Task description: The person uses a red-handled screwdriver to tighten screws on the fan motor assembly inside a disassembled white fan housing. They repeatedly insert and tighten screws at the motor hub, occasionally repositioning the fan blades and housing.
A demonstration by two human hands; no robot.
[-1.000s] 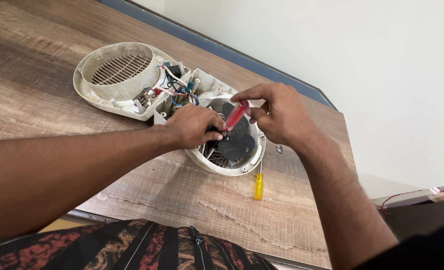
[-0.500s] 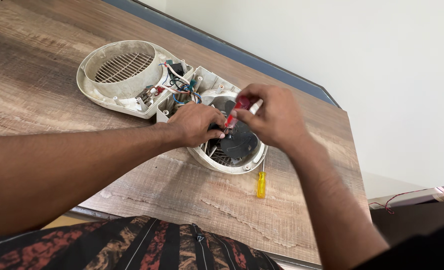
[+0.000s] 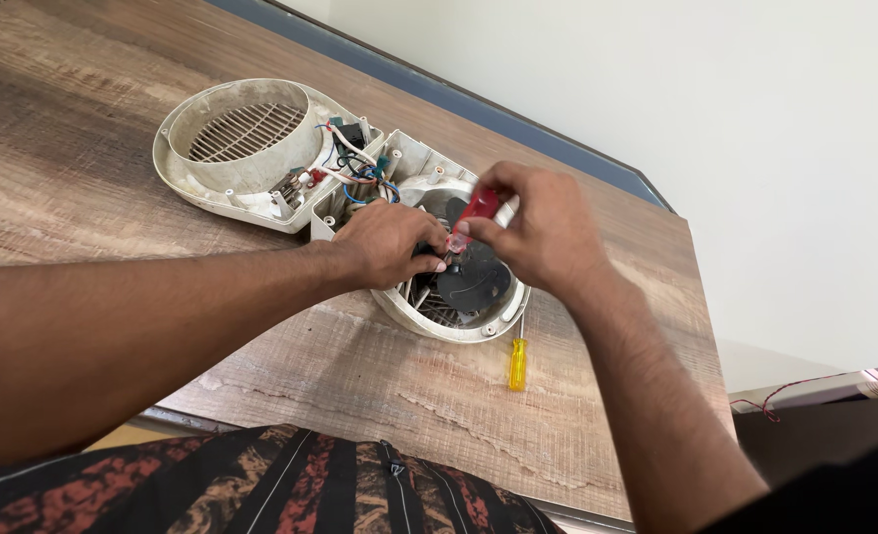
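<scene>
— Red plastic, that handle just right of the frame's centre: what has hold of it?

— The right hand [image 3: 543, 229]. Its thumb and fingers are curled tight around the red-handled screwdriver [image 3: 474, 212], which slants down and to the left, its tip going into the open fan housing [image 3: 459, 297] near the dark fan blades [image 3: 471, 279].

— And the other hand?

— The left hand [image 3: 390, 242] comes in from the lower left and sits on the near-left edge of that same housing. Its fingers are bent over and pressed down right where the screwdriver tip meets the unit; whether they pinch something small there I cannot tell, since the knuckles hide it.

— Where does the housing lie?

— At the middle of the frame on the wooden table [image 3: 83, 178], a round off-white shell, open side up. Touching it toward the upper left is the grille cover [image 3: 236, 138], also off-white, with a slatted vent inside its ring. Between the two halves runs a tangle of coloured wires [image 3: 355, 173].

— Anything else close by?

— A yellow-handled screwdriver [image 3: 518, 361] lies flat on the table just below and right of the housing, untouched, shaft pointing up toward the housing's rim. At the bottom edge of the frame shows patterned red and black cloth [image 3: 310, 485].
</scene>
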